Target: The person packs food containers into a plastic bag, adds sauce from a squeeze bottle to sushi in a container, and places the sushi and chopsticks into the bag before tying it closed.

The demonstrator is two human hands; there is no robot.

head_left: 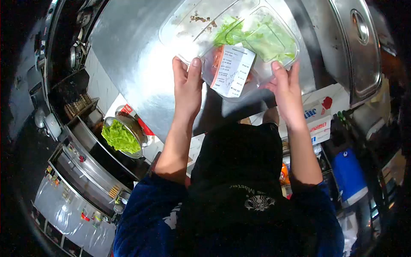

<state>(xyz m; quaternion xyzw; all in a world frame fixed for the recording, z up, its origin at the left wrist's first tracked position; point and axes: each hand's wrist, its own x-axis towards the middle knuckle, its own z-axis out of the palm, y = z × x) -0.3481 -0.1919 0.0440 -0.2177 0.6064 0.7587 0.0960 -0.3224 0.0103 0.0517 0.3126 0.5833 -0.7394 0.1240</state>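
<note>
A clear plastic food container [274, 32] with rounded compartments is held over the steel table. My left hand [188, 83] pinches its near left edge between thumb and fingers. On the near right corner, my right hand [287, 88] grips with the thumb on top. Green lettuce [229, 31] shows through the plastic at the centre and right. A printed receipt [234, 70] with handwriting lies over the near part, partly covering some orange-red food [217, 58]. Brown bits [199, 18] are visible at the far left of the container. Glare washes out part of it.
The steel table [124, 73] extends under the container. Below its left edge, a metal pot [138, 132] holds lettuce leaves [121, 137]. A steel lid [359, 47] stands at right, above a printed white box [319, 113]. A blue container [349, 173] is lower right.
</note>
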